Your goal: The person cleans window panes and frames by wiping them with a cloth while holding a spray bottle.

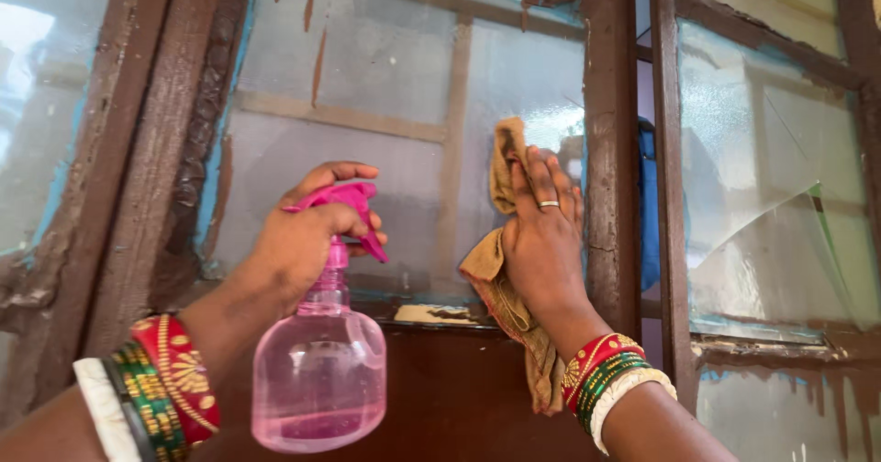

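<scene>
Two hands work the frosted window pane [367, 86]: left hand [307, 233], at seven o'clock, clenches a pink spray bottle [319, 370] aimed at the glass, while right hand [543, 233], at four o'clock, presses a tan cloth [500, 278] flat with fingers spread.

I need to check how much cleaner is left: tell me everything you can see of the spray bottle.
The spray bottle is clear pink plastic with a rounded body, a narrow neck and a magenta trigger head. A shallow layer of liquid sits at its bottom; the rest looks empty. It is held upright in front of the window pane, its nozzle towards the glass. Only the left hand touches it, wrapped round the head and neck.
</scene>
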